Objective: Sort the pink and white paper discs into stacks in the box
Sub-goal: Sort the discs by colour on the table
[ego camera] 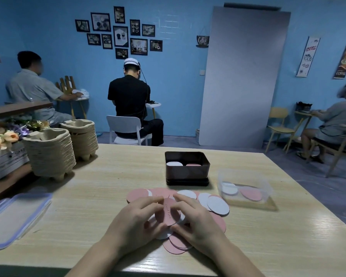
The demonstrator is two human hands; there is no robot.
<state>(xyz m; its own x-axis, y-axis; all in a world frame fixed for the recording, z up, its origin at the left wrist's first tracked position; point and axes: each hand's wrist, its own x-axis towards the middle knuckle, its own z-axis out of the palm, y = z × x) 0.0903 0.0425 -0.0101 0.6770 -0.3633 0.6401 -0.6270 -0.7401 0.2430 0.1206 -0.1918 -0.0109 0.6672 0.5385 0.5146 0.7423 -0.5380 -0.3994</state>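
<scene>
One pink disc [168, 213] between both hands [135, 218]

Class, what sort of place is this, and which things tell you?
Probably a coffee-themed café room: a hanging Coffee sign, framed coffee pictures, and stacked pulp cup carriers.

Your left hand [136, 218] and right hand [196, 218] pinch one pink disc [168, 212] between them, tilted up over the heap [138, 194] of pink and white discs on the table [88, 196]. Just beyond the heap stands the box [187, 173], with a white stack [174, 163] in its left side and a pink stack [193, 165] in its right. A clear tub [267, 188] to the right holds white and pink discs side by side.
</scene>
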